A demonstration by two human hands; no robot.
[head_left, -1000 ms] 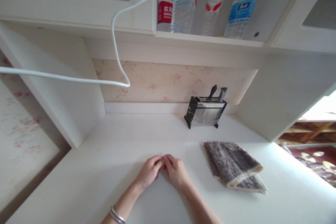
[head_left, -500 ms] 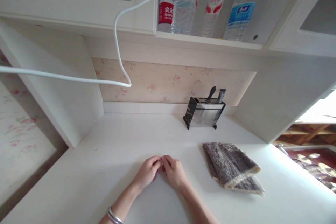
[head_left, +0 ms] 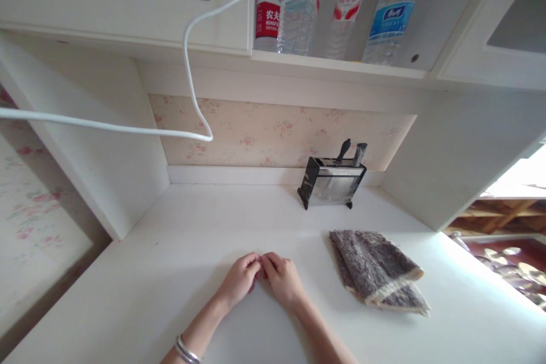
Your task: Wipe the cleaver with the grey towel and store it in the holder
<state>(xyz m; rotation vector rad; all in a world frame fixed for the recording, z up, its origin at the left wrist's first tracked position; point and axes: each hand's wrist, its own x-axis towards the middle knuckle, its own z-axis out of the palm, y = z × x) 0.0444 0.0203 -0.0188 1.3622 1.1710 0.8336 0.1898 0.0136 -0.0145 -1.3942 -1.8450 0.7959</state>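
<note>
My left hand (head_left: 241, 280) and my right hand (head_left: 281, 280) rest on the white countertop (head_left: 140, 290), meeting at thumbs and fingertips. Both have their fingers curled closed, and no object shows in or between them. The undersides of the fingers are hidden. A silver bangle (head_left: 186, 350) circles my left wrist. To the right of my right hand, apart from it, lies a folded grey-brown fuzzy cloth (head_left: 375, 267) with a pale edge. Farther back, near the wall, stands a black and silver knife block (head_left: 335, 185) with two dark handles sticking up.
Overhead, a cabinet shelf (head_left: 341, 68) holds several plastic bottles, among them a blue-labelled bottle (head_left: 390, 23). A white cable (head_left: 128, 128) hangs across the upper left. Side panels (head_left: 85, 131) bound the counter, and floral wallpaper (head_left: 273, 131) covers the back.
</note>
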